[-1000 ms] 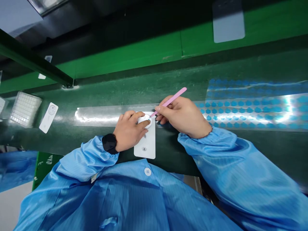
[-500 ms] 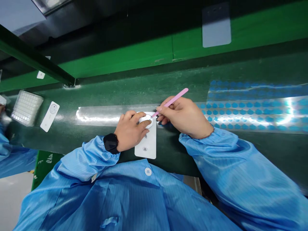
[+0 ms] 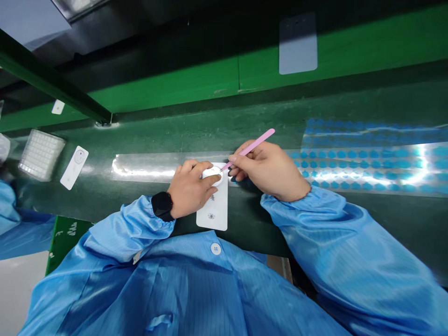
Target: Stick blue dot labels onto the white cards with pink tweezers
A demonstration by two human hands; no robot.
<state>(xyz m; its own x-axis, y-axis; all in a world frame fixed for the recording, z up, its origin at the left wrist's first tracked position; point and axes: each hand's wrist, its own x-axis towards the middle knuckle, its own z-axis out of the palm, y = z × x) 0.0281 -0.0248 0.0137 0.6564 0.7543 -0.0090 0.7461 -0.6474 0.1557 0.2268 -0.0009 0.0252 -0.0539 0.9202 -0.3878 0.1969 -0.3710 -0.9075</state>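
A white rounded panel [image 3: 220, 210] with small dark printed marks lies on the bench in front of my body. On its upper part is a round white piece [image 3: 217, 181], gripped at the edge by the thumb and fingers of my left hand [image 3: 192, 189]. My right hand [image 3: 271, 170] is closed around pink tweezers [image 3: 257, 141], held slanting like a pen. Their tips reach the right side of the round piece; whether anything sits between them is too small to tell.
Clear film with blue round stickers [image 3: 343, 164] stretches along the right. Leftward are a white card with a circle [image 3: 74, 168], a clear compartment tray [image 3: 42, 155] and another person's blue sleeve [image 3: 7, 203]. A pale panel [image 3: 298, 44] rests on the green strip [image 3: 196, 81] behind.
The green strip at the back, with its pale panel, has shifted left. The other person's sleeve at far left has moved. My hands and the tweezers stay almost still.
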